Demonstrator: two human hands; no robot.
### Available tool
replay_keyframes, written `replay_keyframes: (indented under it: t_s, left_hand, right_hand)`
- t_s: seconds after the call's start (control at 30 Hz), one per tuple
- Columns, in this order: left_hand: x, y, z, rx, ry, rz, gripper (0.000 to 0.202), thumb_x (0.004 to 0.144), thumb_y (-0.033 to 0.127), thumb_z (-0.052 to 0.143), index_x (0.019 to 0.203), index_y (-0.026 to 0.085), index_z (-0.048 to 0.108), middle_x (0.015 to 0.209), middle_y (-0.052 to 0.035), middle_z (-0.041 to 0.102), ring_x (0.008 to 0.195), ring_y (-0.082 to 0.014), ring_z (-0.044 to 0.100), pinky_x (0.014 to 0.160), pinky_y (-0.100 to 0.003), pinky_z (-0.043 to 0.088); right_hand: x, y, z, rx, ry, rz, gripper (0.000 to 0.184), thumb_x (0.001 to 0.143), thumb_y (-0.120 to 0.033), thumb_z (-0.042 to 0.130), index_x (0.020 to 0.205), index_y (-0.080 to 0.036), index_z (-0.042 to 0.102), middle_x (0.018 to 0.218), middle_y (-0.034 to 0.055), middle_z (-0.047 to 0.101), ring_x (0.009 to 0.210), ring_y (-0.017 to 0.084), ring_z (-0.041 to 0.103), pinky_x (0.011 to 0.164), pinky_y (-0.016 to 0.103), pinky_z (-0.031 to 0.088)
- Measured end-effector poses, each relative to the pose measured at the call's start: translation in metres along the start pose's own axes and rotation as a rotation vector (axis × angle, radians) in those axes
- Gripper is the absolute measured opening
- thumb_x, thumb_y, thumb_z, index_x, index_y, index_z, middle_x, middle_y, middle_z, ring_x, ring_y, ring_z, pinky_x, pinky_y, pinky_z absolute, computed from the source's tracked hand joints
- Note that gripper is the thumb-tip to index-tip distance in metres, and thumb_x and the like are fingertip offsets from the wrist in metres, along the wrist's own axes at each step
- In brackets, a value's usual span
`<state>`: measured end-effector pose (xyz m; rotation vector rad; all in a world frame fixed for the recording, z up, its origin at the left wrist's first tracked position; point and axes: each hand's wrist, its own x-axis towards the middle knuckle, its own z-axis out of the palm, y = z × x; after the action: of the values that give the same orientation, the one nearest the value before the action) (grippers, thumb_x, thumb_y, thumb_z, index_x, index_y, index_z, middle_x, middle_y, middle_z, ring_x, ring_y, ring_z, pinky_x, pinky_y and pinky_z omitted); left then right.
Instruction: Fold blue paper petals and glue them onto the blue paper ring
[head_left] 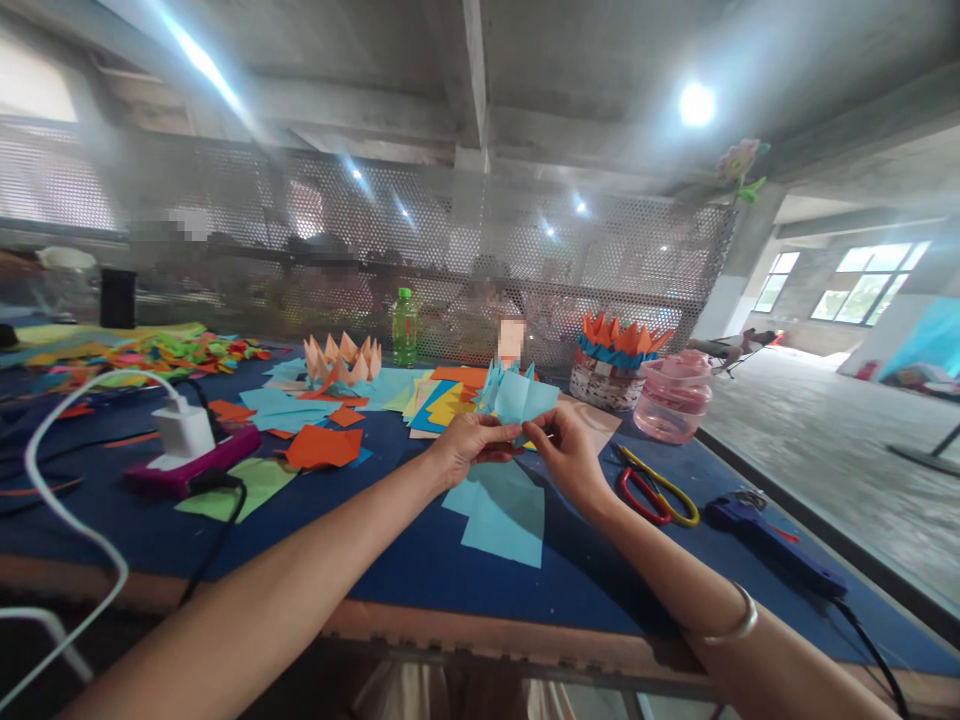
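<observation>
My left hand (474,442) and my right hand (564,448) meet over the middle of the table, fingertips nearly touching. Both pinch a sheet of light blue paper (529,397), whose upper part rises above my fingers. Its lower edge is partly hidden by the hands. Pointed light blue folds (491,388) show just behind it; I cannot tell whether they join the held sheet. Below my hands, flat light blue sheets (506,520) lie overlapping on the blue tabletop (390,570). A silver bangle circles my right forearm.
Red-and-yellow-handled scissors (660,490) and a blue corded tool (780,545) lie right. Behind them stand a pink container (673,400) and a basket (604,385) with orange folded points. A peach paper crown (343,362), green bottle (405,328) and purple power strip (191,465) are left.
</observation>
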<state>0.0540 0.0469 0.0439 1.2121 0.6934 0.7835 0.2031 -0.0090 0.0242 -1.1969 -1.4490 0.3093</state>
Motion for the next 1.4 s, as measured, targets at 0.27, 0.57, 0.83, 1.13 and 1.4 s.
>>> replay_keyframes:
  t_s: [0.27,0.57,0.83,1.13,1.4]
  left_hand:
    - [0.0006,-0.0014,0.0011,-0.008,0.003,0.011,0.031,0.051,0.028,0.088,0.071,0.011,0.070,0.064,-0.0025,0.067,0.062,-0.0140,0.066,0.057,-0.022,0.048]
    - [-0.0006,0.0000,0.0024,-0.019,-0.011,0.006,0.036,0.047,0.030,0.090,0.070,0.011,0.070,0.064,-0.0021,0.067,0.062,-0.0141,0.066,0.058,-0.022,0.048]
    - [0.0015,-0.0021,0.0019,-0.036,-0.025,-0.016,0.037,0.045,0.030,0.090,0.068,0.011,0.068,0.064,-0.0010,0.067,0.064,-0.0139,0.067,0.060,-0.021,0.049]
    - [0.0040,-0.0071,0.0011,-0.005,-0.035,-0.024,0.036,0.051,0.035,0.088,0.070,0.011,0.069,0.061,-0.0039,0.068,0.064,-0.0142,0.067,0.058,-0.021,0.049]
    - [0.0052,-0.0082,0.0016,-0.002,-0.036,0.003,0.034,0.052,0.031,0.088,0.069,0.010,0.068,0.063,-0.0039,0.068,0.064,-0.0142,0.066,0.060,-0.022,0.050]
  right_hand:
    - [-0.0005,-0.0024,0.0017,0.047,0.011,0.024,0.024,0.080,-0.042,0.058,0.072,-0.021,0.050,0.060,-0.0020,0.053,0.054,0.013,0.048,0.050,0.026,0.039]
    - [-0.0011,-0.0055,0.0024,0.060,0.031,0.029,0.023,0.079,-0.040,0.057,0.071,-0.021,0.049,0.059,-0.0027,0.051,0.053,0.013,0.047,0.050,0.025,0.038]
    - [-0.0013,-0.0038,0.0023,0.046,0.044,0.024,0.023,0.080,-0.041,0.057,0.072,-0.021,0.050,0.058,-0.0033,0.051,0.053,0.013,0.047,0.050,0.025,0.038]
    - [-0.0017,-0.0048,0.0018,-0.003,0.070,0.026,0.020,0.079,-0.038,0.058,0.073,-0.020,0.052,0.060,-0.0022,0.054,0.055,0.013,0.049,0.051,0.026,0.040]
    - [-0.0025,-0.0080,0.0010,0.027,0.084,0.048,0.022,0.077,-0.038,0.061,0.070,-0.020,0.052,0.060,-0.0021,0.054,0.053,0.013,0.048,0.051,0.026,0.037]
